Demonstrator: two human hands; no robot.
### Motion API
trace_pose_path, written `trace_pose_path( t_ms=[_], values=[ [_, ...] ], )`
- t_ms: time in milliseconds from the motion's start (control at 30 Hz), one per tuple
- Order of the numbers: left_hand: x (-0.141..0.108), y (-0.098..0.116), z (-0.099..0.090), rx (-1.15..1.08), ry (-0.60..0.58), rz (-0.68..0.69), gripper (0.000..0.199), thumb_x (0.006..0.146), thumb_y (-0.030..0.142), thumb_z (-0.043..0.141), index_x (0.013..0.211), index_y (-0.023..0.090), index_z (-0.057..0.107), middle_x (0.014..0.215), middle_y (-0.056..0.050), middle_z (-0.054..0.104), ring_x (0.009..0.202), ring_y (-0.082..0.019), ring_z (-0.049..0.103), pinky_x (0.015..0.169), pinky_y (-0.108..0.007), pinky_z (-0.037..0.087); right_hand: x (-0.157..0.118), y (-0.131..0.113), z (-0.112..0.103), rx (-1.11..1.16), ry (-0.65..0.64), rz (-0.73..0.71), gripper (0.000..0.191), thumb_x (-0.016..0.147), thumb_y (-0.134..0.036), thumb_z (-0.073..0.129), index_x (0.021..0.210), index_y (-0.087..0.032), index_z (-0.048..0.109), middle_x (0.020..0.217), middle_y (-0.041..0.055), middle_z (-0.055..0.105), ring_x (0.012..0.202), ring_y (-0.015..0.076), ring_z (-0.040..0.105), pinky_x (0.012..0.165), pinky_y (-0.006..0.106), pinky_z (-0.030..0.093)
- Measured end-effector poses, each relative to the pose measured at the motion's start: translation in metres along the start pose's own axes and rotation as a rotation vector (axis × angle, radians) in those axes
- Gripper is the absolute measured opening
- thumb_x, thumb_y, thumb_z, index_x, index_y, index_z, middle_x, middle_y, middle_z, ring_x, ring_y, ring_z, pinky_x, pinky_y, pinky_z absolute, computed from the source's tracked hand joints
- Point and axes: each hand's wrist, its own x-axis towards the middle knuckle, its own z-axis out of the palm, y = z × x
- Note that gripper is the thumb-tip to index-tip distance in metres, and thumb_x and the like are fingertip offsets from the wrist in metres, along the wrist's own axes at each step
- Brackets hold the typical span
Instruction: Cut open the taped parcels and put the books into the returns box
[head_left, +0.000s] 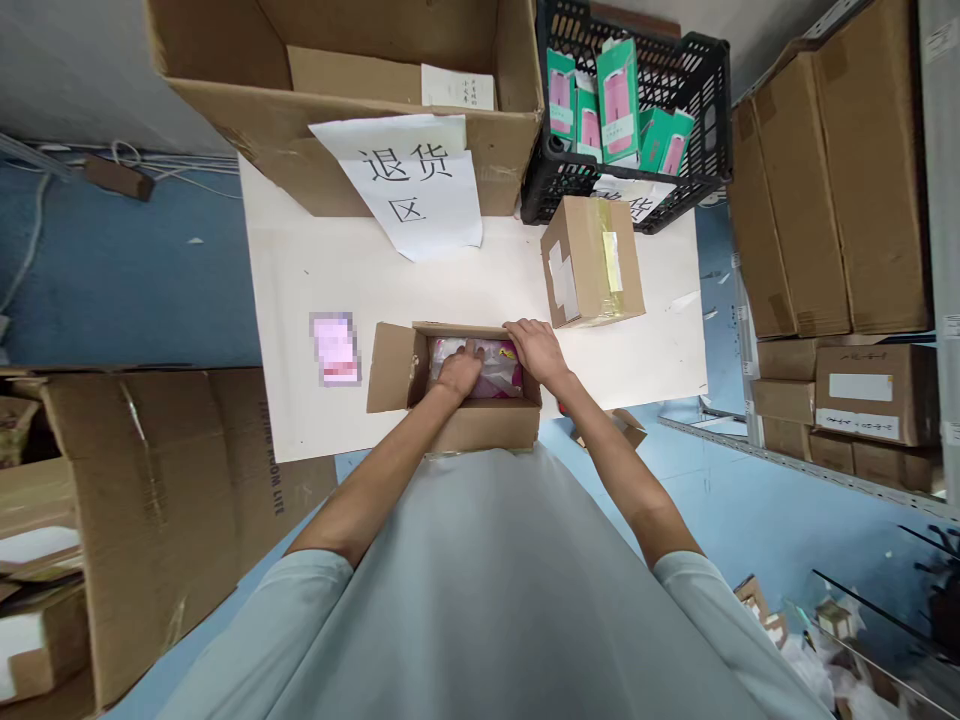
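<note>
An opened cardboard box (484,428) sits at the table's near edge, one flap folded out to the left. Inside it lies a packet (495,372) in clear plastic, with pink and white printing. My left hand (460,370) reaches into the box and rests on the packet, its fingers stretched out over the wrapping. At the box's right end, my right hand (536,350) is closed over the rim, fingers on the far corner. Part of the packet is hidden under my left hand.
A taped carton (596,262) stands right of the box. Behind are a large carton (262,150) with a paper sign (442,220) and a black crate (705,120) of green boxes (616,100). Left lies a blurred pink item (335,348). Shelved cartons (855,395) line the right.
</note>
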Motion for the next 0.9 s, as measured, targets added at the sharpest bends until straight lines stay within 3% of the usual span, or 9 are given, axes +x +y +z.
trace_pose_path(
  t_ms=[100,200,267,400,567,733,900],
  values=[
    [-0.001,0.0,0.003,-0.055,0.011,-0.158,0.043,0.098,0.01,0.061,0.141,0.008,0.062,0.151,-0.03,0.056,0.13,-0.04,0.067,0.104,-0.049,0.057,0.0,0.001,0.001,0.02,0.001,-0.005,0.044,0.119,-0.024,0.034,0.147,-0.019,0.068,0.132,0.0147,0.075,0.12,0.032,0.062,0.106,0.043,0.04],
    [0.0,-0.002,0.005,-0.125,0.06,-0.351,0.078,0.087,0.021,0.085,0.151,-0.002,0.048,0.156,-0.041,0.046,0.138,-0.049,0.061,0.107,-0.053,0.057,0.0,0.001,0.001,0.031,0.006,-0.004,0.045,0.118,-0.023,0.034,0.148,-0.018,0.067,0.134,0.016,0.075,0.121,0.0326,0.061,0.107,0.043,0.039],
    [0.004,-0.003,0.005,-0.209,0.102,-0.447,0.091,0.086,0.029,0.089,0.153,-0.008,0.041,0.155,-0.045,0.046,0.142,-0.05,0.058,0.112,-0.052,0.053,0.0,0.0,0.001,0.035,0.003,0.001,0.045,0.118,-0.023,0.035,0.15,-0.017,0.066,0.135,0.0169,0.074,0.124,0.0333,0.06,0.107,0.044,0.039],
    [0.012,-0.001,0.003,-0.36,0.161,-0.523,0.074,0.096,0.038,0.078,0.145,-0.008,0.046,0.15,-0.042,0.055,0.146,-0.041,0.057,0.117,-0.045,0.046,0.0,-0.002,0.0,0.038,-0.015,0.006,0.044,0.117,-0.021,0.037,0.15,-0.016,0.065,0.136,0.0174,0.073,0.124,0.0339,0.06,0.107,0.044,0.038],
    [0.019,0.003,-0.005,-0.382,0.178,-0.687,0.079,0.078,0.02,0.086,0.145,0.0,0.051,0.152,-0.04,0.054,0.143,-0.049,0.059,0.113,-0.054,0.052,0.0,-0.001,0.005,0.049,0.003,-0.003,0.044,0.115,-0.018,0.037,0.148,-0.017,0.066,0.135,0.0175,0.074,0.125,0.0341,0.06,0.107,0.044,0.038],
    [0.005,0.012,-0.023,-0.376,0.183,-0.674,0.056,0.087,0.015,0.073,0.141,0.006,0.057,0.15,-0.033,0.062,0.138,-0.044,0.066,0.11,-0.049,0.054,0.001,0.0,0.01,0.073,0.039,-0.013,0.044,0.115,-0.016,0.037,0.146,-0.017,0.068,0.132,0.0171,0.075,0.123,0.0335,0.061,0.107,0.045,0.039],
    [-0.033,0.028,-0.046,-0.338,0.187,-0.45,0.035,0.094,0.018,0.067,0.129,0.019,0.066,0.126,-0.018,0.079,0.122,-0.038,0.075,0.101,-0.044,0.056,0.003,0.003,0.004,0.145,0.021,-0.003,0.041,0.114,-0.018,0.043,0.144,-0.018,0.071,0.135,0.0168,0.076,0.125,0.0337,0.064,0.112,0.047,0.043]
  ],
)
